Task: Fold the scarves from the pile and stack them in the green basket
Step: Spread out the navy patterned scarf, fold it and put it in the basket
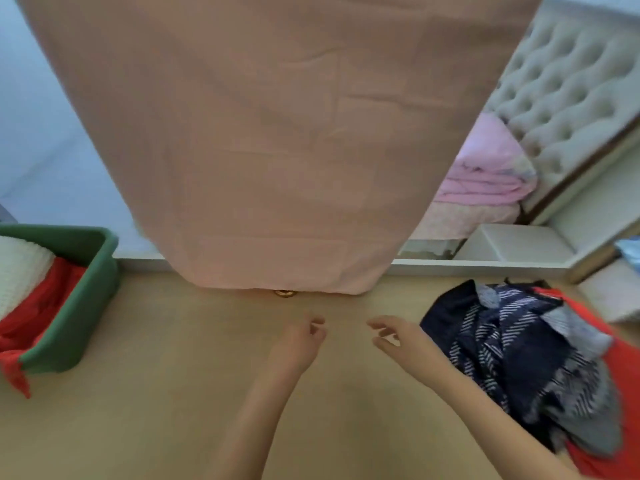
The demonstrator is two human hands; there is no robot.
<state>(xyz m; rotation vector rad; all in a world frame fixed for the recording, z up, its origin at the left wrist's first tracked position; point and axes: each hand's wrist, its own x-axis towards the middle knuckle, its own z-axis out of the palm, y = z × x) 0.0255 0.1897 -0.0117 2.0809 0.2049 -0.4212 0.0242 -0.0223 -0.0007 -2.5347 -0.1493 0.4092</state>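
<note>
A large dusty-pink scarf [277, 140] hangs flat from above the frame, and its lower edge ends just over the wooden surface. What holds it up is out of view. My left hand [299, 341] and my right hand [398, 337] hover below that edge, a little apart, fingers loosely curled and holding nothing. At the left stands the green basket [83, 306] with a white knitted scarf [20, 268] and a red scarf [38, 306] in it; red cloth spills over its near corner. The pile [519, 358] of navy striped, grey and red scarves lies at the right.
The light wooden surface [156, 393] runs between basket and pile. A small gold object [284, 292] peeks out under the scarf's edge. Behind are a bed with a tufted headboard [571, 81], a folded pink blanket [485, 174] and a white shelf unit [519, 244].
</note>
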